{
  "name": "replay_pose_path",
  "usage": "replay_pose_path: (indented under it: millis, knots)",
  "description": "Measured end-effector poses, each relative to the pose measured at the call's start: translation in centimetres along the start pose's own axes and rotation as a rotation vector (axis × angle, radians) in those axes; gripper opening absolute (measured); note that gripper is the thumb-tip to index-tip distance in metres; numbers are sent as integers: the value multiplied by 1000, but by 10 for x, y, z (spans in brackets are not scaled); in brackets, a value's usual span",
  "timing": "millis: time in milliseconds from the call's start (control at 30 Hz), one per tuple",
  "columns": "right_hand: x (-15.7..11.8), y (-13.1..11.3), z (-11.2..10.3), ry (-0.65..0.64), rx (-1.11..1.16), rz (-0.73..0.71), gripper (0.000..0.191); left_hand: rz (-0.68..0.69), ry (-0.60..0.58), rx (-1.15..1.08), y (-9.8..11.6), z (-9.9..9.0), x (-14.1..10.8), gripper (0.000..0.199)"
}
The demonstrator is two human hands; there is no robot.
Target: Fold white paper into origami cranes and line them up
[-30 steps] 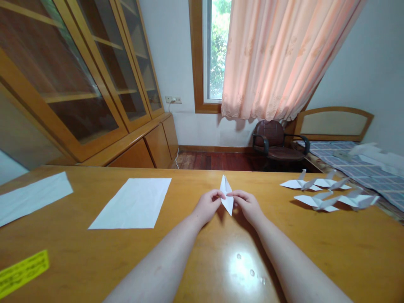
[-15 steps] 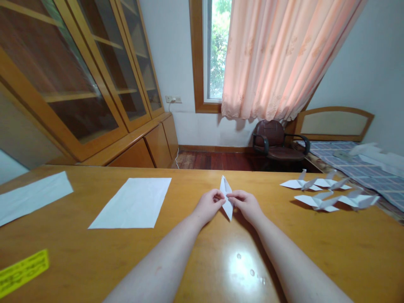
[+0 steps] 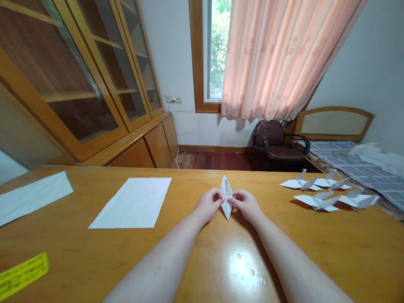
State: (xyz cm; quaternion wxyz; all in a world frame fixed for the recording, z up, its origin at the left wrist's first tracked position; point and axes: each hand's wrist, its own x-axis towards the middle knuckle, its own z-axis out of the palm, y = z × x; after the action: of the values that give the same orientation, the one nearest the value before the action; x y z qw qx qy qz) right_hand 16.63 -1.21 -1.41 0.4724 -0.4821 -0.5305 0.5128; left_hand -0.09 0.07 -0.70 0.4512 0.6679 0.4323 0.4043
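Between my two hands is a folded white paper point(image 3: 227, 206), a narrow diamond with one point away from me and one toward me. My left hand point(image 3: 208, 205) pinches its left side near the middle. On the opposite side, the thumb and fingers of my right hand point(image 3: 247, 204) grip the right edge. The fingers cover both side corners of the diamond. Several finished paper cranes point(image 3: 317, 201) with spread wings sit on the table to the right. A flat white sheet of paper point(image 3: 132, 204) lies left of my hands.
Another white paper sheet point(image 3: 34, 198) lies at the far left of the wooden table point(image 3: 126, 261). A yellow label with dark writing point(image 3: 23, 275) is at the lower left. Beyond the table stand a glass-door cabinet point(image 3: 126, 126), a brown armchair point(image 3: 277, 143) and a bed point(image 3: 356, 160).
The folded paper has turned slightly more upright between my hands. My right thumb and fingers have shifted from its middle onto its right edge. The left hand has barely moved.
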Motion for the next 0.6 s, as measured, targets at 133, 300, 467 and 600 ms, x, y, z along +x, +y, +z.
replay_pose_path:
  millis: [133,300,467,600]
  knots:
    - [-1,-1,0,14,-21,-22,29,-4,12,7,-3,0,1,12]
    - [-3,-4,2,15,17,-41,34,-63,58,62,-4,-2,4,17]
    - [-3,-4,3,0,53,-31,33,-71,113,129,-3,-4,4,17]
    - [-3,-2,3,-13,67,-14,33,-74,37,15,0,-3,3,15]
